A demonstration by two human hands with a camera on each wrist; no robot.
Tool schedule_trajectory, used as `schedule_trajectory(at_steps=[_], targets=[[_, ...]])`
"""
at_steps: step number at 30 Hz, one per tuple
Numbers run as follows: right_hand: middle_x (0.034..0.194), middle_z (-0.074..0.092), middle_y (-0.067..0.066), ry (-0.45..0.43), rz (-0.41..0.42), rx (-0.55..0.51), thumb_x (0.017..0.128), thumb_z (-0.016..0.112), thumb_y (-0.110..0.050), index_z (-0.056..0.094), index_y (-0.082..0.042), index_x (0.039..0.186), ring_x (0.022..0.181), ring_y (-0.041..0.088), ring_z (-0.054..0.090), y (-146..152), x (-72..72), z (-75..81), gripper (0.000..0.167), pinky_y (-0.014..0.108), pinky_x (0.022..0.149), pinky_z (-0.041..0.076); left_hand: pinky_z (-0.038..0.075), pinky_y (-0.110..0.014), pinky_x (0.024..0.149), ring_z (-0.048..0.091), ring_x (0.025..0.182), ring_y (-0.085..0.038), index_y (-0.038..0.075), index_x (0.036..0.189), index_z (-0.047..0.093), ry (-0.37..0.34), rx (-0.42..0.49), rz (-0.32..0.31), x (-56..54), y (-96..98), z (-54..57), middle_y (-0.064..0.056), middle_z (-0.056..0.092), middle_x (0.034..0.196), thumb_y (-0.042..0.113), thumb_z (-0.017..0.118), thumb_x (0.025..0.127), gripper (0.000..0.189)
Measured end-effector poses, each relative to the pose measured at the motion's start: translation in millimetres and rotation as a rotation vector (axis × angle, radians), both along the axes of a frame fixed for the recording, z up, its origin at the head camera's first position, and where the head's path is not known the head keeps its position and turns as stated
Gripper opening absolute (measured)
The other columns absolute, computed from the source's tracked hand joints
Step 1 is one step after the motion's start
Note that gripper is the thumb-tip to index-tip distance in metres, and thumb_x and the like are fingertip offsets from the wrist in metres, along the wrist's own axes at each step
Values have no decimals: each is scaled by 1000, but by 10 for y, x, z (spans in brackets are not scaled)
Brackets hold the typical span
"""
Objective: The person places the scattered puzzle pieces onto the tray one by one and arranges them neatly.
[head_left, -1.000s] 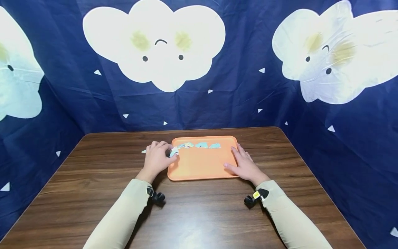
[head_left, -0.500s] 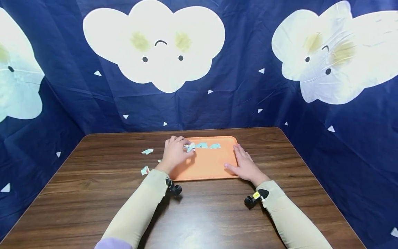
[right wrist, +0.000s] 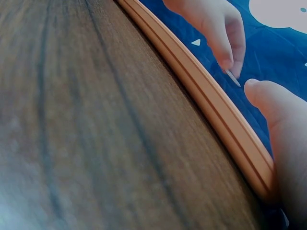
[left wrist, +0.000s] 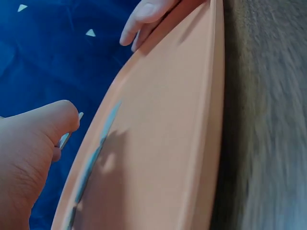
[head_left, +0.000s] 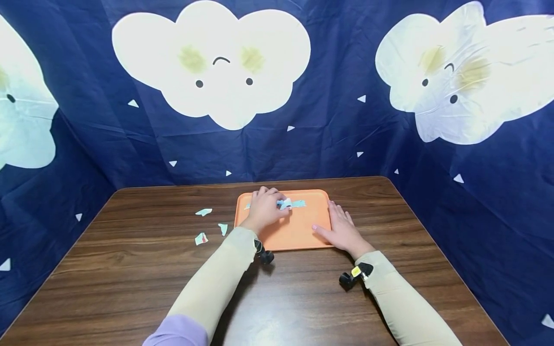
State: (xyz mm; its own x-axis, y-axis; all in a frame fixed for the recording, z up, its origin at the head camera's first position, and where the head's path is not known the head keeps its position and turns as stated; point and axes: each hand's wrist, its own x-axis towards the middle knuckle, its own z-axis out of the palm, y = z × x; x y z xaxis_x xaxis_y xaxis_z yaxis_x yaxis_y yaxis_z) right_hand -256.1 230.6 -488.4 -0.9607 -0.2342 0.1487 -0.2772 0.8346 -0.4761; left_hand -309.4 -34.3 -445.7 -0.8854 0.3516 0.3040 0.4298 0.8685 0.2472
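In the head view my left hand is over the upper part of an orange tray. Thumb and fingers pinch a thin, irregular light-blue-and-white puzzle piece. The left wrist view shows this held puzzle piece edge-on, raised above the tray. Beneath it, a row of similar light-blue pieces lies flat along the tray's far side; my left hand hides part of that row in the head view. My right hand rests on the tray's right rim, fingers spread and thumb over the inside.
Left of the tray, loose pieces lie on the brown wooden table: a narrow one, a small one and one with a red patch. A dark blue curtain with cloud prints hangs behind the table.
My left hand has carried the puzzle piece rightward from the tray's left edge to above the row. Loose pieces at the left have come into sight. My right hand stays on the rim.
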Motion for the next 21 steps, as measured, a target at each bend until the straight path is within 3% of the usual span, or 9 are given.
schedule_trajectory(at_steps=[11,21], targets=[[165,18,24,-23,-3,14,93,56,-64,13,4,159,152,43,16,-3,6,32,104,62,119,9,34,-42,90,46,109,-23,24,118,73,-35,-73,-49,-94,379,-26,5,64,117,52,72,86,43],[164,19,24,-11,0,8,95,53,-62,14,3,159,151,44,16,-14,1,32,100,63,119,9,35,-41,91,46,108,-21,27,116,73,-18,-135,-61,-193,629,-131,5,63,116,56,70,86,42]])
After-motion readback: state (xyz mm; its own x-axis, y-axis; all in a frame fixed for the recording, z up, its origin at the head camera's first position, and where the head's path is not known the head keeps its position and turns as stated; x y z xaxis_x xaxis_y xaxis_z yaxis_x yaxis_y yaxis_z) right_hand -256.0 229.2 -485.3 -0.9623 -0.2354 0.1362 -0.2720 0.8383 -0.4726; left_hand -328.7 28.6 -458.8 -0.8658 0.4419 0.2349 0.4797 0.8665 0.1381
